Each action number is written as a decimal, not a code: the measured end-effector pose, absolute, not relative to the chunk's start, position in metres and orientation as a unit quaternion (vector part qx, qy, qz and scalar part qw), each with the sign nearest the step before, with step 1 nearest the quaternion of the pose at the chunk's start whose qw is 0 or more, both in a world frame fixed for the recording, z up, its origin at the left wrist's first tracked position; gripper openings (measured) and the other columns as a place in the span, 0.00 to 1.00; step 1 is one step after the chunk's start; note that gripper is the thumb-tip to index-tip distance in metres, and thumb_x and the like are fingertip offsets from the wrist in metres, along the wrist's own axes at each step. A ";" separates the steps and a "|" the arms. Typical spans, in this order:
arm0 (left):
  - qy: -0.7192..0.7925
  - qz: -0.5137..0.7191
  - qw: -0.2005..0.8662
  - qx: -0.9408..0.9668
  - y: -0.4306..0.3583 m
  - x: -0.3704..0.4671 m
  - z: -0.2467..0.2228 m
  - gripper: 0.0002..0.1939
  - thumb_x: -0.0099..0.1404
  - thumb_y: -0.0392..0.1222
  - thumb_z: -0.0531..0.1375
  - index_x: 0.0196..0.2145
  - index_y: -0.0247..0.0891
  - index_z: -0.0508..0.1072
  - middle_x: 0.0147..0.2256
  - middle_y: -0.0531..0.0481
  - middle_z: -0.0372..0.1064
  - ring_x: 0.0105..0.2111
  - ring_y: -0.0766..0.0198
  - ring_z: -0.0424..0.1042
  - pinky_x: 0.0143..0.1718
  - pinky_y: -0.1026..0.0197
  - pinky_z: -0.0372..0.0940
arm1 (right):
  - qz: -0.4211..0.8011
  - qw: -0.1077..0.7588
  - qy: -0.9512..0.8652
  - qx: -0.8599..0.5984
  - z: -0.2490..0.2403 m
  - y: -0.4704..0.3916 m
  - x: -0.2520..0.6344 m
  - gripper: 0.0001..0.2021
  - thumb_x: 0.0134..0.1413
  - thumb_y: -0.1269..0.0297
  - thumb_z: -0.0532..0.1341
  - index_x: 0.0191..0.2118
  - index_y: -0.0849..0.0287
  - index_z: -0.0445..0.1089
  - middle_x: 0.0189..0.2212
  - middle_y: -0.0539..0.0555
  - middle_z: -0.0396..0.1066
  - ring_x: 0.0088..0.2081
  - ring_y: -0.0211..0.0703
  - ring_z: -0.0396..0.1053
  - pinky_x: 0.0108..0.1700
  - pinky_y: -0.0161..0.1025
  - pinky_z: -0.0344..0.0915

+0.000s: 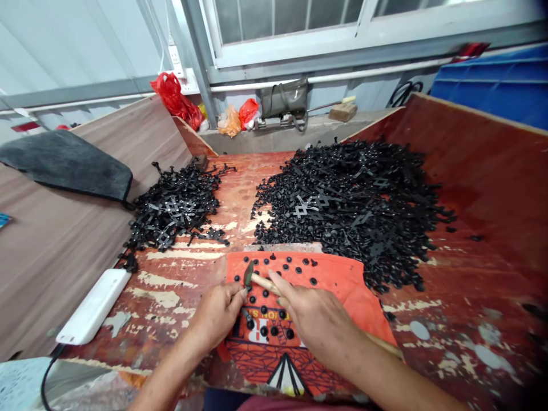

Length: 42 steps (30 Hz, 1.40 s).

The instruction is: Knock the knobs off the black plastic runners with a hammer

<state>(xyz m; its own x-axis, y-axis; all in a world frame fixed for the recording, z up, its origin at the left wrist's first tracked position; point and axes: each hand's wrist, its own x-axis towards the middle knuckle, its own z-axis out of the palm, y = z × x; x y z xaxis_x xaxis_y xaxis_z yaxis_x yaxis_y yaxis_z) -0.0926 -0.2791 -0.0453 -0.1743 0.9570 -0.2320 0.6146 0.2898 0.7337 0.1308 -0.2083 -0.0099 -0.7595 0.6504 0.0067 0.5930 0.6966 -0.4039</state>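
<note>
My right hand [314,317] is closed round the wooden handle of a small hammer [259,279], whose dark head is beside the fingertips of my left hand. My left hand [219,311] is pinched on a small black part [245,313] at the left edge of an orange cloth [351,297]. Several small round black pieces [274,330] are spread over the cloth between my hands. Behind the cloth, to the right, lies a large heap of black parts [351,200]. A smaller heap of black parts [175,205] lies to the left.
A white power strip [94,307] lies at the left, near a dark cushion [68,162] on the wooden side board [149,128]. A blue crate [496,85] stands back right. Plastic bags [177,103] and a wooden block [343,111] are at the back.
</note>
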 end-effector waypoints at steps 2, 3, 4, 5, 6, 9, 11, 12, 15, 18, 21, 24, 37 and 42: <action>0.721 0.267 0.365 0.525 -0.280 -0.093 -0.042 0.19 0.67 0.51 0.53 0.22 0.38 0.67 0.21 0.54 0.61 0.24 0.64 0.60 0.28 0.64 0.53 | 0.245 0.094 -0.907 -0.329 -0.003 -0.205 0.130 0.26 0.68 0.69 0.51 0.69 0.48 0.52 0.43 0.53 0.79 0.36 0.45 0.78 0.36 0.36 0.70; 0.717 0.288 0.382 0.508 -0.282 -0.094 -0.038 0.19 0.67 0.52 0.53 0.24 0.38 0.69 0.23 0.53 0.65 0.27 0.62 0.63 0.30 0.64 0.55 | 0.279 0.119 -0.896 -0.324 0.001 -0.203 0.132 0.26 0.69 0.68 0.49 0.69 0.46 0.50 0.50 0.52 0.77 0.41 0.44 0.78 0.40 0.37 0.71; 0.712 0.319 0.401 0.480 -0.284 -0.094 -0.032 0.18 0.67 0.53 0.54 0.27 0.38 0.71 0.27 0.51 0.68 0.30 0.61 0.65 0.33 0.64 0.57 | 0.309 0.145 -0.882 -0.326 0.006 -0.201 0.134 0.26 0.70 0.68 0.48 0.70 0.44 0.48 0.55 0.51 0.73 0.45 0.43 0.77 0.44 0.37 0.70; 0.706 0.354 0.424 0.444 -0.286 -0.095 -0.025 0.17 0.66 0.53 0.55 0.30 0.38 0.73 0.31 0.50 0.70 0.33 0.60 0.67 0.35 0.64 0.59 | 0.331 0.164 -0.868 -0.334 0.011 -0.198 0.138 0.26 0.71 0.67 0.46 0.70 0.42 0.46 0.59 0.48 0.69 0.48 0.42 0.75 0.48 0.38 0.70; 0.696 0.388 0.446 0.406 -0.289 -0.097 -0.017 0.15 0.65 0.53 0.57 0.33 0.38 0.74 0.34 0.49 0.71 0.35 0.59 0.67 0.36 0.64 0.59 | 0.342 0.173 -0.856 -0.347 0.014 -0.196 0.142 0.26 0.71 0.66 0.46 0.70 0.40 0.45 0.60 0.46 0.67 0.50 0.42 0.74 0.51 0.39 0.69; 0.662 0.458 0.501 0.319 -0.296 -0.100 0.004 0.13 0.60 0.51 0.64 0.35 0.39 0.74 0.33 0.52 0.70 0.33 0.64 0.66 0.33 0.67 0.59 | 0.338 0.158 -0.843 -0.386 0.015 -0.192 0.161 0.24 0.72 0.62 0.46 0.69 0.34 0.46 0.60 0.43 0.66 0.53 0.44 0.72 0.53 0.43 0.69; 0.649 0.478 0.512 0.296 -0.298 -0.102 0.011 0.14 0.56 0.51 0.67 0.31 0.38 0.73 0.27 0.55 0.67 0.26 0.68 0.62 0.29 0.69 0.57 | 0.330 0.138 -0.842 -0.402 0.007 -0.193 0.174 0.24 0.72 0.60 0.45 0.68 0.33 0.47 0.60 0.43 0.67 0.52 0.46 0.74 0.51 0.45 0.71; 0.651 0.485 0.510 0.284 -0.298 -0.102 0.012 0.16 0.54 0.51 0.69 0.28 0.38 0.71 0.23 0.56 0.65 0.24 0.69 0.59 0.26 0.69 0.55 | 0.331 0.130 -0.841 -0.409 0.003 -0.194 0.179 0.24 0.72 0.60 0.44 0.68 0.34 0.47 0.60 0.44 0.67 0.51 0.47 0.74 0.49 0.45 0.72; 0.664 0.498 0.500 0.248 -0.297 -0.102 0.002 0.20 0.49 0.52 0.72 0.23 0.37 0.67 0.19 0.59 0.61 0.19 0.72 0.54 0.22 0.70 0.51 | 0.332 0.116 -0.838 -0.418 -0.007 -0.201 0.190 0.24 0.72 0.61 0.44 0.69 0.37 0.47 0.61 0.46 0.65 0.52 0.48 0.73 0.51 0.46 0.72; 0.672 0.512 0.485 0.225 -0.293 -0.103 -0.014 0.23 0.46 0.52 0.73 0.22 0.37 0.64 0.20 0.58 0.64 0.17 0.75 0.53 0.20 0.70 0.47 | 0.330 0.108 -0.846 -0.404 -0.009 -0.208 0.190 0.24 0.72 0.61 0.43 0.68 0.34 0.47 0.63 0.43 0.61 0.56 0.47 0.70 0.53 0.47 0.71; 0.676 0.524 0.470 0.217 -0.286 -0.105 -0.023 0.23 0.45 0.53 0.72 0.23 0.37 0.64 0.17 0.61 0.62 0.14 0.77 0.48 0.16 0.70 0.42 | 0.335 0.098 -0.849 -0.396 -0.008 -0.212 0.187 0.24 0.72 0.62 0.43 0.68 0.32 0.46 0.62 0.41 0.62 0.56 0.46 0.70 0.53 0.48 0.71; 0.678 0.521 0.468 0.223 -0.277 -0.106 -0.024 0.23 0.45 0.55 0.71 0.24 0.38 0.64 0.14 0.64 0.55 0.12 0.77 0.45 0.14 0.70 0.38 | 0.342 0.094 -0.850 -0.390 -0.009 -0.214 0.182 0.24 0.71 0.63 0.44 0.68 0.34 0.47 0.62 0.42 0.63 0.55 0.46 0.71 0.54 0.48 0.71; 0.692 0.454 0.475 0.300 -0.268 -0.115 -0.039 0.23 0.53 0.59 0.65 0.25 0.40 0.60 0.11 0.65 0.53 0.07 0.76 0.46 0.09 0.72 0.39 | 0.310 0.096 -0.867 -0.378 -0.011 -0.215 0.169 0.25 0.70 0.65 0.48 0.68 0.37 0.52 0.53 0.47 0.75 0.42 0.46 0.79 0.45 0.45 0.75; 0.673 0.491 0.478 0.278 -0.265 -0.109 -0.039 0.26 0.49 0.59 0.69 0.23 0.41 0.57 0.11 0.66 0.52 0.08 0.78 0.44 0.09 0.72 0.38 | 0.274 0.119 -0.888 -0.349 -0.001 -0.209 0.150 0.26 0.68 0.68 0.50 0.67 0.41 0.55 0.49 0.50 0.77 0.40 0.46 0.79 0.41 0.42 0.75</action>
<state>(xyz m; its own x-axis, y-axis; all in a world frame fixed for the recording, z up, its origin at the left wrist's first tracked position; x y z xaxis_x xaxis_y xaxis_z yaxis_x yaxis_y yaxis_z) -0.1094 -0.2646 -0.0386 -0.3878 0.8440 -0.3705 -0.0958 0.3629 0.9269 0.1502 -0.2087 -0.0013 -0.7289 0.6844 0.0195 0.5544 0.6067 -0.5697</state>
